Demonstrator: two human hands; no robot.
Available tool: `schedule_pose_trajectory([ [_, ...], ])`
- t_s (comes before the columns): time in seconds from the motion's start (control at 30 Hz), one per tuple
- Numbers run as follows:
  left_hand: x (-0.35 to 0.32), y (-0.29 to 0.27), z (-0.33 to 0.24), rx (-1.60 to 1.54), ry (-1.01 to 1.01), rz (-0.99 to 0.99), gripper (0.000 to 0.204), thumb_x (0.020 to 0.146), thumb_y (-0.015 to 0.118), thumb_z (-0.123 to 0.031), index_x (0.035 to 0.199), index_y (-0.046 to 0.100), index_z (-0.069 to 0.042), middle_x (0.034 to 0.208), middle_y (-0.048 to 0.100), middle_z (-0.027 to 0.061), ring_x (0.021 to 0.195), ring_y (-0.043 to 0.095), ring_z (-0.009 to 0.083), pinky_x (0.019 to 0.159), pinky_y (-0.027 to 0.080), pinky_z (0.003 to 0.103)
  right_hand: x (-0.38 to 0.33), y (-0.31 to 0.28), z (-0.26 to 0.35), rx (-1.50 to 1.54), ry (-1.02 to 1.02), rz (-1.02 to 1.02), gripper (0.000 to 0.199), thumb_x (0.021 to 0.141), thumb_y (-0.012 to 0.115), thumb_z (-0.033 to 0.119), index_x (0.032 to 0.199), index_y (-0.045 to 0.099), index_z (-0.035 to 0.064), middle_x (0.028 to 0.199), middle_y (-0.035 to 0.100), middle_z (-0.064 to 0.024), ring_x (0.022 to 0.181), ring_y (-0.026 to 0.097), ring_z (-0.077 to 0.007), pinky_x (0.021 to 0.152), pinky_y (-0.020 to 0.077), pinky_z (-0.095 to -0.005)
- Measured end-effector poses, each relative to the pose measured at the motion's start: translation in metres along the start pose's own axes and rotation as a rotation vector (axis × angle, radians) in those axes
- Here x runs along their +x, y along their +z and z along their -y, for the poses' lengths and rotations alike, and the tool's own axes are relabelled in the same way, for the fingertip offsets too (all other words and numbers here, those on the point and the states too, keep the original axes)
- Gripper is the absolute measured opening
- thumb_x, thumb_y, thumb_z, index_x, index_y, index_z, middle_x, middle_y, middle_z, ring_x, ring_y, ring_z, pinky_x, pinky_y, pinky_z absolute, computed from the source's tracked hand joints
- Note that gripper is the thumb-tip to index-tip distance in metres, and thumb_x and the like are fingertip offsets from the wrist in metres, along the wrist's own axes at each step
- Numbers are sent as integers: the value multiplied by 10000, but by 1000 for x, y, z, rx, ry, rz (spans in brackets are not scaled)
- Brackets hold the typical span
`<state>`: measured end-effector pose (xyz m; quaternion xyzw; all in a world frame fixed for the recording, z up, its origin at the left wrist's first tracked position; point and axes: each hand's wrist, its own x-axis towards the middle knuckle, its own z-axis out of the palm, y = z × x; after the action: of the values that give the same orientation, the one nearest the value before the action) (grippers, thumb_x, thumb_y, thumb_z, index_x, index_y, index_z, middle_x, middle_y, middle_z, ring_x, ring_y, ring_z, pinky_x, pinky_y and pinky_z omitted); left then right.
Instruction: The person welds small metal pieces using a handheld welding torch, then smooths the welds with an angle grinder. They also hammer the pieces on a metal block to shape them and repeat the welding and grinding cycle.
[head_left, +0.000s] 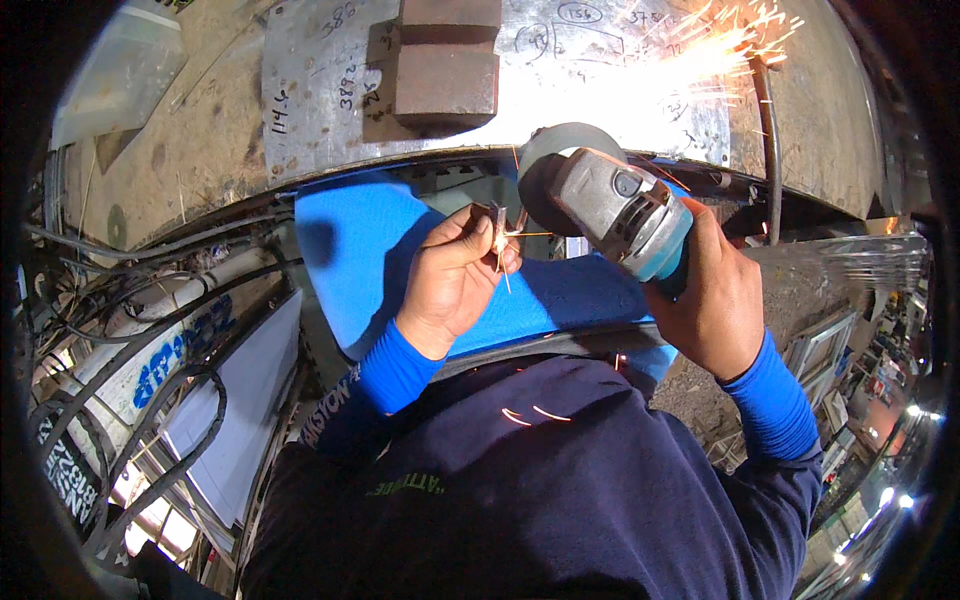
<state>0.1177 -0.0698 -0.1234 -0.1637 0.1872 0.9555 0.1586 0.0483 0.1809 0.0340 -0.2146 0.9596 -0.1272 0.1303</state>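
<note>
My right hand (715,295) is wrapped round the body of an angle grinder (625,205) with a grey head and teal housing. The grinder's dark disc (570,165) stands at the front, just right of a small metal piece (499,225). My left hand (452,275) pinches that piece between thumb and fingers. Small sparks show at the piece, and a large bright spray of sparks (735,50) appears over the table at the upper right. The exact contact between disc and piece is hard to make out. Both hands are above my lap, in front of the table edge.
A metal sheet (310,110) with handwriting lies on the wooden table (215,130). Brown blocks (447,85) sit on it. A clear plastic box (115,75) is at the upper left. A rod (768,150) stands at the table's right edge. Cables (215,400) and a white panel (240,410) crowd the left.
</note>
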Motion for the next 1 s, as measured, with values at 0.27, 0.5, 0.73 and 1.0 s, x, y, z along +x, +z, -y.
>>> schedule_pose_trajectory([
  [0.27,3,-9,3,-40,22,35,161,1088,597,-133,1162,690,-25,945,664,59,854,597,194,834,496,365,2,-1,2,-28,36,-11,767,731,829,48,1427,507,33,1094,733,-273,994,726,-504,818,601,-533],
  [0.5,4,-8,2,-52,15,54,142,1080,621,-141,1144,699,-42,943,662,54,860,608,184,833,498,354,6,-6,2,-51,26,-10,762,734,842,70,1416,508,10,1137,718,-261,987,723,-490,809,602,-527],
  [0.73,3,-5,2,15,12,-39,132,1071,638,-176,1090,665,-48,921,627,36,866,577,191,835,479,353,-14,-14,3,11,17,36,786,721,839,63,1432,507,16,1109,706,-267,959,723,-485,775,598,-524],
  [1.0,0,4,8,241,247,-79,94,1076,669,-116,1035,651,-33,961,666,53,839,594,149,792,491,307,-14,-10,2,-2,57,-59,763,730,820,44,1434,525,37,1105,721,-272,983,721,-509,806,603,-528],
])
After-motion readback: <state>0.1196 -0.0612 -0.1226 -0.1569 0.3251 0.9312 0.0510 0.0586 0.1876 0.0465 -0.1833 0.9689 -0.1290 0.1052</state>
